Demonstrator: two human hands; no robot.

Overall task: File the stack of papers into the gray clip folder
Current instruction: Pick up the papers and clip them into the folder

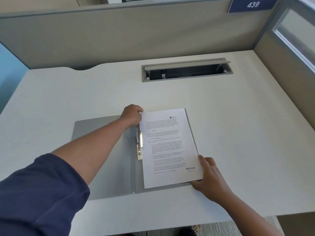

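The gray clip folder (105, 160) lies open flat on the desk. A stack of printed white papers (168, 147) rests on its right half, slightly tilted, its left edge beside the metal clip (139, 145) at the spine. My left hand (132, 116) is closed at the top of the clip and the papers' upper left corner; whether it grips the clip lever or the paper edge is hidden. My right hand (210, 174) holds the stack's lower right corner, thumb on top, fingers under or beside it.
The white desk (238, 125) has a gray cable tray opening (185, 70) with a raised lid at the back. Beige partition walls (136, 34) close the back and right. The desk's front edge (170, 225) lies just below the folder.
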